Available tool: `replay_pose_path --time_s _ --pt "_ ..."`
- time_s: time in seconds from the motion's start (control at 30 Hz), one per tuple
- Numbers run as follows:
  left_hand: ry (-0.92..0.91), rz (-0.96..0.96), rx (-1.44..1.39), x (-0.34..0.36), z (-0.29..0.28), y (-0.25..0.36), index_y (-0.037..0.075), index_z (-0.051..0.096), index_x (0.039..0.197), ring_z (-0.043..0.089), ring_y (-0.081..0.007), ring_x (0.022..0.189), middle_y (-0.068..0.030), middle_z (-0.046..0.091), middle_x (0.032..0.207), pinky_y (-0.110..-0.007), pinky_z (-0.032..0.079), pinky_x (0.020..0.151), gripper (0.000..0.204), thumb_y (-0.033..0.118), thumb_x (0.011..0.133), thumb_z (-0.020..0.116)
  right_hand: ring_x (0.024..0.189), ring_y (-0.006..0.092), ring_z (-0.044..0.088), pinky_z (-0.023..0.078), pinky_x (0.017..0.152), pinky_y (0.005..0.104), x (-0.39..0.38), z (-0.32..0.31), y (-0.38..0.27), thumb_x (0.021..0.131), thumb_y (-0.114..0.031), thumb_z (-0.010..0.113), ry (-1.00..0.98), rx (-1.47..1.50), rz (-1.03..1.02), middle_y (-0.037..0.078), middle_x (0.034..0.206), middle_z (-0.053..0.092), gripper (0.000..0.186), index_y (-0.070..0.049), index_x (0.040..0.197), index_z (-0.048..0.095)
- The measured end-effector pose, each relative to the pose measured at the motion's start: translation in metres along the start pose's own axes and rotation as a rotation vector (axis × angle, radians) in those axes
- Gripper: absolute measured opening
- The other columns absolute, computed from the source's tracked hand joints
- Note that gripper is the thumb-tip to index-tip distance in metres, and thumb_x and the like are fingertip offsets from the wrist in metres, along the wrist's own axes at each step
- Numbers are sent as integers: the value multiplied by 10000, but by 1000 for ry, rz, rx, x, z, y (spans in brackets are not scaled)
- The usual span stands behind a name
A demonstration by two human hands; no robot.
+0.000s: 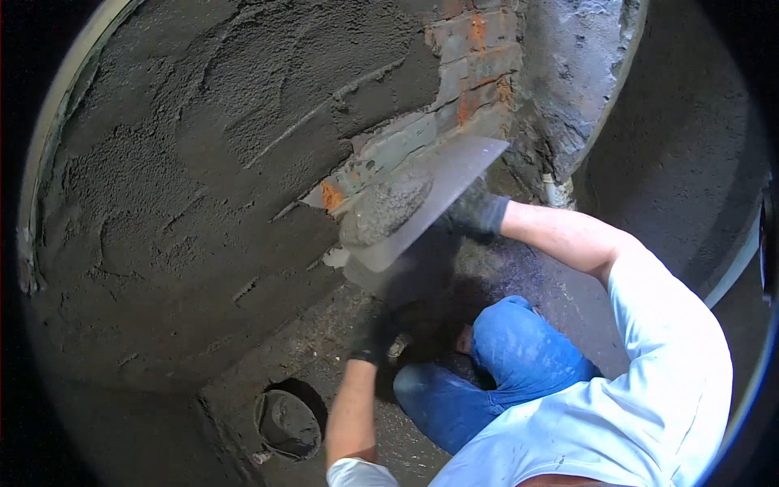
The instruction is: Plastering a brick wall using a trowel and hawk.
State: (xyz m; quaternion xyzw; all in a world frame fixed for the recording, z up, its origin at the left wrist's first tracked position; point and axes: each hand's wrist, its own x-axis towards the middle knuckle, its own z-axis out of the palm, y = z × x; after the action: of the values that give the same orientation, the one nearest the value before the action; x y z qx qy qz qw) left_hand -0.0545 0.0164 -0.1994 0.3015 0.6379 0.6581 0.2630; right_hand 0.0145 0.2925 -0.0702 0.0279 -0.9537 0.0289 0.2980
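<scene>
My right hand [475, 213], in a dark glove, is closed behind a wide flat steel plastering trowel [454, 174]. The blade is tilted close to the wall, and a heap of wet grey mortar [391, 209] lies on its face. The grip itself is hidden behind the blade. Below and to the left, my left hand [373, 331] is a dark gloved shape low over the floor; its fingers blur into the shadow. A small pale thing [398, 347] shows beside it, too unclear to name or to say whether I hold it.
Wet mortar coats most of the wall [178, 162]; a strip of bare brick [479, 65] shows by the corner. A rough pale column [580, 73] stands right of it, with a short white pipe [557, 191] at its foot. A round bucket [274, 438] stands lower left.
</scene>
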Motion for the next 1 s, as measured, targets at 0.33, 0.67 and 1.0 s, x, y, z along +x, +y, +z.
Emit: replay_pose_path --time_s 0.33,0.67,1.0 --pt "182 -616 -357 73 110 4 90 528 815 501 -184 460 -32 511 613 -330 432 423 102 155 807 605 784 390 617 482 711 464 104 -13 32 689 -356 554 -455 -27 205 222 802 637 379 3 741 662" --pt "225 -628 -605 83 121 2 106 503 827 491 -189 469 -33 479 609 -336 430 425 100 152 809 591 840 345 628 487 768 425 173 -119 15 707 -384 568 -431 -140 241 205 870 646 400 -6 788 668" --pt "98 -666 -536 91 134 3 101 530 786 506 -226 458 -67 542 642 -352 426 424 116 206 833 545 779 353 601 470 693 451 128 -145 50 793 -435 528 -75 -434 72 196 863 621 398 -52 829 630"
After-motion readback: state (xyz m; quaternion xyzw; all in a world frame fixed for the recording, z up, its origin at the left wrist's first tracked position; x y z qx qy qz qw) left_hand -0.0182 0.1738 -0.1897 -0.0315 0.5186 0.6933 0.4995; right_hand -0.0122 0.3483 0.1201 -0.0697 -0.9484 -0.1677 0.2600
